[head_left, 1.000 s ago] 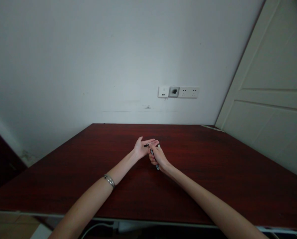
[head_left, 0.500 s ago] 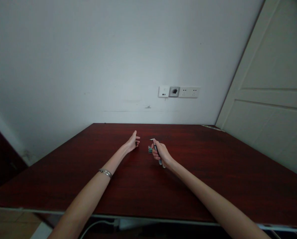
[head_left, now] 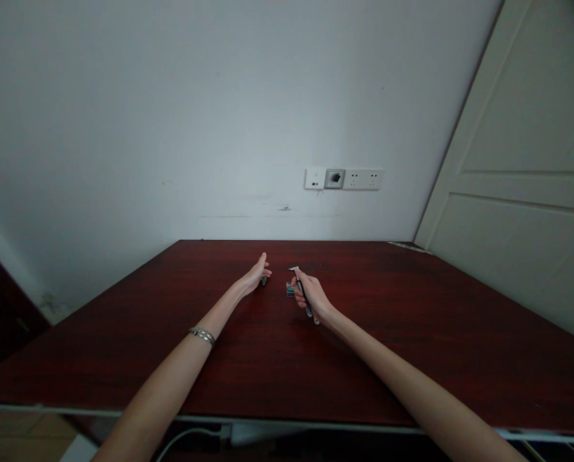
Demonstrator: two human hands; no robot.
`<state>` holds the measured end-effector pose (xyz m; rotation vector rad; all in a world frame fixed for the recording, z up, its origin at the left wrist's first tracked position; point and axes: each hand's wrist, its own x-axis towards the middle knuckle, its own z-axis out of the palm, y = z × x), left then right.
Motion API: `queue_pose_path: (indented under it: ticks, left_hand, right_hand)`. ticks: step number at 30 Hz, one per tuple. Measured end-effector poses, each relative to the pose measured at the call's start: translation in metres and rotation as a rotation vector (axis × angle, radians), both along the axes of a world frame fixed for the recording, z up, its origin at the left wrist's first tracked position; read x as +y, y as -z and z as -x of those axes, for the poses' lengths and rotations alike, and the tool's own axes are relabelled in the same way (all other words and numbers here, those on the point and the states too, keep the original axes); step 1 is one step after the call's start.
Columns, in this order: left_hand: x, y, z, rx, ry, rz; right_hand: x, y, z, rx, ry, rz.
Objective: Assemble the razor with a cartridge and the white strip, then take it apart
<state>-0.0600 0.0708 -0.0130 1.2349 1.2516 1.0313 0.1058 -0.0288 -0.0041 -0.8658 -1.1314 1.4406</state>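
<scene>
My left hand [head_left: 256,274] lies far out on the dark red table [head_left: 412,333], fingers stretched forward, with a small dark piece [head_left: 264,281] on the wood just at its fingertips. My right hand [head_left: 310,295] is closed round a slim dark tool [head_left: 302,290]. The tool has a pale cross-piece at its upper end and its lower end sticks out below the hand. A small teal item [head_left: 290,290] rests on the table right beside the left of my right hand. A silver bracelet [head_left: 201,335] sits on my left wrist.
A white wall rises behind the table with a row of sockets [head_left: 343,179]. A pale door [head_left: 522,192] stands at the right. A white cable [head_left: 185,439] hangs below the table's near edge.
A second ago both hands were together over the tool. My left hand has since moved away to the left and opened beside the small dark piece. My right hand has kept the tool.
</scene>
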Motion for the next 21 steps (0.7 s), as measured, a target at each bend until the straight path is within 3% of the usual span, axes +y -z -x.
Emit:
queue_pose_path:
  ticks: [5, 10, 13, 17, 19, 21]
  left_hand:
    - [0.006, 0.002, 0.006, 0.123, -0.090, -0.106]
    - [0.008, -0.003, 0.010, 0.153, -0.266, -0.353]
    - [0.005, -0.006, 0.008, 0.156, -0.297, -0.490]
    - [-0.005, -0.009, -0.005, 0.173, -0.202, -0.588]
    - [-0.014, -0.012, -0.013, 0.165, -0.064, -0.614]
    - [-0.024, -0.015, -0.021, 0.131, 0.165, -0.601]
  right_hand:
    - [0.005, 0.003, -0.003, -0.031, -0.012, -0.053]
    - [0.013, 0.002, -0.009, -0.044, 0.112, -0.161]
    - [0.013, -0.005, -0.013, -0.082, 0.189, -0.222]
    - [0.010, -0.015, -0.018, -0.140, 0.256, -0.294]
    - [0.009, -0.017, -0.021, -0.166, 0.290, -0.323]
    - [0.011, -0.018, -0.023, -0.195, 0.328, -0.356]
